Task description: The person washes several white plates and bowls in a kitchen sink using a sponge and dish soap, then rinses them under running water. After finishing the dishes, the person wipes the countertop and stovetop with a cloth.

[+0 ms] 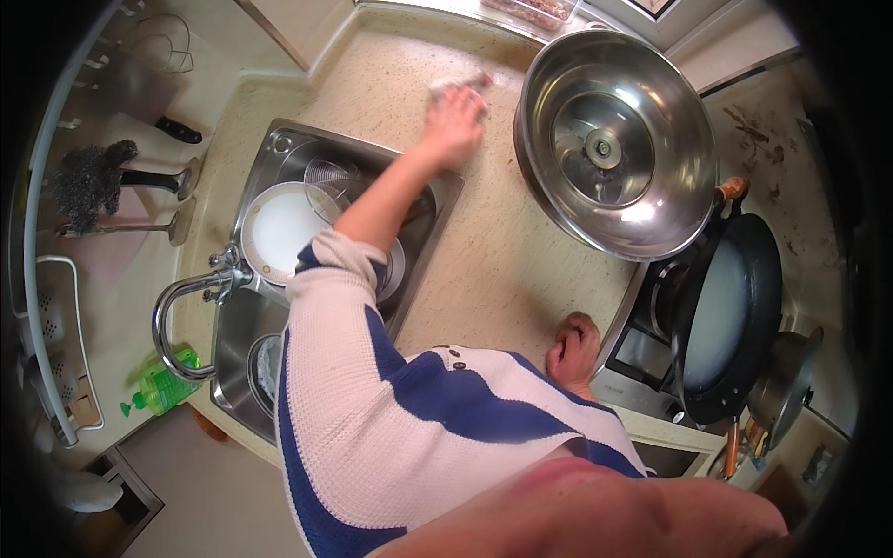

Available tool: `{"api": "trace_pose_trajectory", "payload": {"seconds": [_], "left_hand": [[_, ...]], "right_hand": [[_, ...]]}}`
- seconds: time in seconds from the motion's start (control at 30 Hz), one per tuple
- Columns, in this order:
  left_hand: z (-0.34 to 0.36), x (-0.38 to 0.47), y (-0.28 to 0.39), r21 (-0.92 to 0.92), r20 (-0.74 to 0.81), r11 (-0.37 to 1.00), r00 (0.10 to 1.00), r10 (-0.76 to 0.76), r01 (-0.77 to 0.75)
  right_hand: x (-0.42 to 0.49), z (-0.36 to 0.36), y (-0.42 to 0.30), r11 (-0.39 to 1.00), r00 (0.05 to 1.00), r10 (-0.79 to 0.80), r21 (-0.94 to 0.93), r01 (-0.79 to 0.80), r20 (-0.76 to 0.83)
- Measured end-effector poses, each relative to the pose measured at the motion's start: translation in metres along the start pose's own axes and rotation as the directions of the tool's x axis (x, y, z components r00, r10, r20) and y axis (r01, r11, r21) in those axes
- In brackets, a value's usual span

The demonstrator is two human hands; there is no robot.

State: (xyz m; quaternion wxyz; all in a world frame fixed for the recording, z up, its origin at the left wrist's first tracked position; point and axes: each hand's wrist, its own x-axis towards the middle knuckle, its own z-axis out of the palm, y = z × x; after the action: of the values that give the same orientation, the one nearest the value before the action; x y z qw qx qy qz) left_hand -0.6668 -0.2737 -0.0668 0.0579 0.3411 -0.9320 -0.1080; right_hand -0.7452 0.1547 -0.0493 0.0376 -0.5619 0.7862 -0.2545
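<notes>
My left hand [455, 127] reaches far over the speckled beige countertop [481, 279], its fingers pressed on a crumpled cloth [460, 85] of pale colour with a reddish end. Hand and cloth look blurred. My right hand [575, 349] rests curled on the counter beside the gas stove [638, 363], with nothing visible in it. Just right of the cloth stands a large stainless steel pan [614, 132], tilted towards me and hollow side showing. Beneath my left forearm lies the double-bowl steel sink [446, 188], holding a white plate [282, 227] and a wire strainer [331, 178].
A black wok [729, 314] with whitish liquid sits on the stove, a lidded pot [785, 390] beside it. The chrome faucet [164, 314] arches over the sink near a green soap bottle [164, 383]. A cleaver [157, 104] and steel scourer [94, 185] hang left.
</notes>
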Motion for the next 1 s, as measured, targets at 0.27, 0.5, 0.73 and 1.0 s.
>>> {"api": "trace_pose_trajectory", "payload": {"seconds": [0.27,0.5,0.73,1.0], "left_hand": [[-0.029,-0.105,0.103,-0.308,0.329,0.941,0.913,0.241,-0.138],[-0.054,-0.083,0.087,-0.994,0.106,-0.001,0.976,-0.192,0.108],[-0.070,-0.073,0.111,-0.952,0.301,-0.098,0.948,-0.104,0.291],[-0.073,-0.071,0.116,-0.932,0.271,-0.271,0.959,-0.077,0.242]], "right_hand": [[-0.002,-0.003,-0.001,1.000,0.999,-0.011,0.010,0.012,-0.047],[-0.004,-0.003,-0.002,1.000,0.995,-0.009,0.005,0.010,-0.099],[-0.005,-0.005,-0.003,1.000,0.994,-0.010,0.012,0.012,-0.108],[-0.006,-0.002,-0.002,1.000,0.992,-0.025,-0.008,0.024,-0.121]]}}
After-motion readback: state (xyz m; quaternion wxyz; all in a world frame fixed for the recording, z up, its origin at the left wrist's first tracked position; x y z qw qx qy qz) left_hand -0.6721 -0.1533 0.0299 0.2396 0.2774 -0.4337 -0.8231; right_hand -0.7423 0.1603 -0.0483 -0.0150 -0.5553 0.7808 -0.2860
